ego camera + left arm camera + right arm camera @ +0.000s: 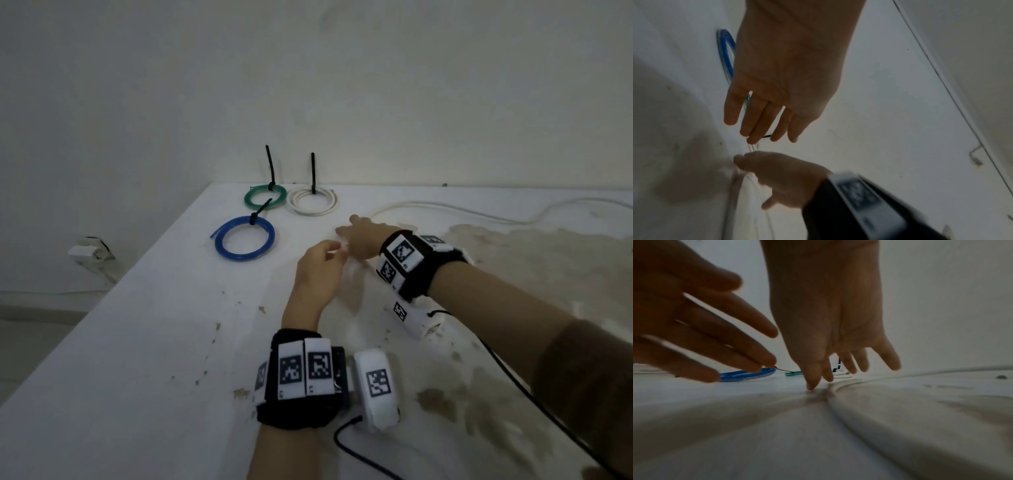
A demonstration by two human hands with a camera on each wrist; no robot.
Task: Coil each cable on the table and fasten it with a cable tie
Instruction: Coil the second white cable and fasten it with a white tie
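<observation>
A loose white cable point(428, 205) trails over the white table point(137, 342) from the right; its bend lies by my right hand point(363, 236). In the right wrist view that hand's fingers point down, spread, one fingertip touching the table just left of the cable point(849, 404). I cannot see a grip round it. My left hand point(320, 270) hovers close beside it, fingers straight and holding nothing point(777, 81). Three tied coils lie beyond: blue point(245, 236), green point(265, 198) and white point(311, 202), each with a black cable tie.
The table meets the wall just behind the coils. Brown stains cover its right half point(531, 267). A wall socket point(90, 251) sits off the left edge. Black leads point(513, 380) from the wrist cameras run over the near right of the table.
</observation>
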